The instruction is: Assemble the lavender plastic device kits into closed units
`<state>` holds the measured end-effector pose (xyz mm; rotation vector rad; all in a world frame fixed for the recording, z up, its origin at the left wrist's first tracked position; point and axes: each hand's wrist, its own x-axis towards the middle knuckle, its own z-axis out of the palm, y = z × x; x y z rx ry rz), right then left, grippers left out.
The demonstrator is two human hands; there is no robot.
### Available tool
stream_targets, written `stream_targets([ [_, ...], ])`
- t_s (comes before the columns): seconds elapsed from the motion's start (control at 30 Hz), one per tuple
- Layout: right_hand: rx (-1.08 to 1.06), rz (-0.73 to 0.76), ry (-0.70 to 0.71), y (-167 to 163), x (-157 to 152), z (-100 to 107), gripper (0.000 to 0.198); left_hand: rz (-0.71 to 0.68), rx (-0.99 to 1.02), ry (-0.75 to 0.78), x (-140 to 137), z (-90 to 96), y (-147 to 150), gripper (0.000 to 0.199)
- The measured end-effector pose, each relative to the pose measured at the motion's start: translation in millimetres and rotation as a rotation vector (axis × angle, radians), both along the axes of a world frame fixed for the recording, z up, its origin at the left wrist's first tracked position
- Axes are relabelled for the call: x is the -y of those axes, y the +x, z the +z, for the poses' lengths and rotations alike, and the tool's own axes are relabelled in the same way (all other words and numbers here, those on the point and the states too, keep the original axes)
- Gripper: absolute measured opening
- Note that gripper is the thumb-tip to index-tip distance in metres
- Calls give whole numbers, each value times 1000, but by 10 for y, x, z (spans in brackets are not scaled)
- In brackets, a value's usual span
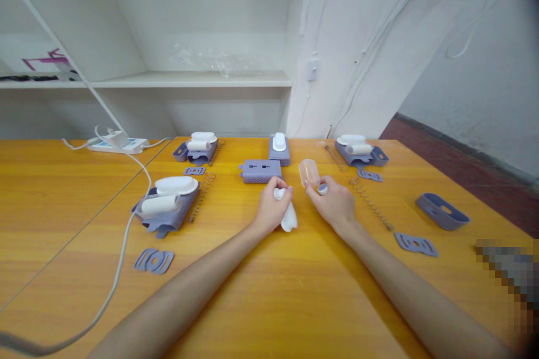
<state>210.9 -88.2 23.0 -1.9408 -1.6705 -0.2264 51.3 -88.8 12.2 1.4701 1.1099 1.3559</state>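
The left hand (pixel 273 205) is closed on a white ridged piece (pixel 288 220), gripped near its far end, so that the rest slants down toward the near right. The right hand (pixel 334 202) is curled around a small roller (pixel 322 189), whose grey end shows between thumb and forefinger. A clear cover (pixel 309 173) stands at the right fingertips; whether it is pinched or only touched, I cannot tell. The two hands are near each other but apart, over the middle of the table (pixel 261 303).

Just beyond the left hand lies a slotted purple box (pixel 261 171), and farther off a purple case (pixel 279 148) with a white top. To the right of the right hand are a long spring (pixel 373 205), a flat purple plate (pixel 416 244) and a purple oval cap (pixel 443 211). At the near left, another purple box (pixel 185 219) bears white parts.

The step in hand looks like handling loose parts, one or more to each hand, with the held white piece and roller not joined. The next move probably calls for turning the pieces so that their ends can be judged, with a light grip on the right, where the cover could slip or tip.
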Motion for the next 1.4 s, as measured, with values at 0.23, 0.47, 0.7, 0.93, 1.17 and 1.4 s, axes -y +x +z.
stream_targets([
  [0.23,142,-16,-142,30,-22,-14,39,31,-222,56,-10,-19,-16,10],
  [0.47,59,-22,-90,50,-20,-6,45,4,-375,125,-16,-84,10,6],
  [0.7,-307,316,287,7,-17,-69,33,293,-742,405,-220,36,-275,14],
  [0.93,-714,429,225,-129,-76,-136,38,402,-1129,438,-407,13,-545,60],
  [1.17,-791,442,222,-146,-125,2,40,399,-1196,446,-354,67,-540,66],
  [1.4,-840,535,176,-255,-385,102,47,294,-1138,507,-381,38,-556,62],
])
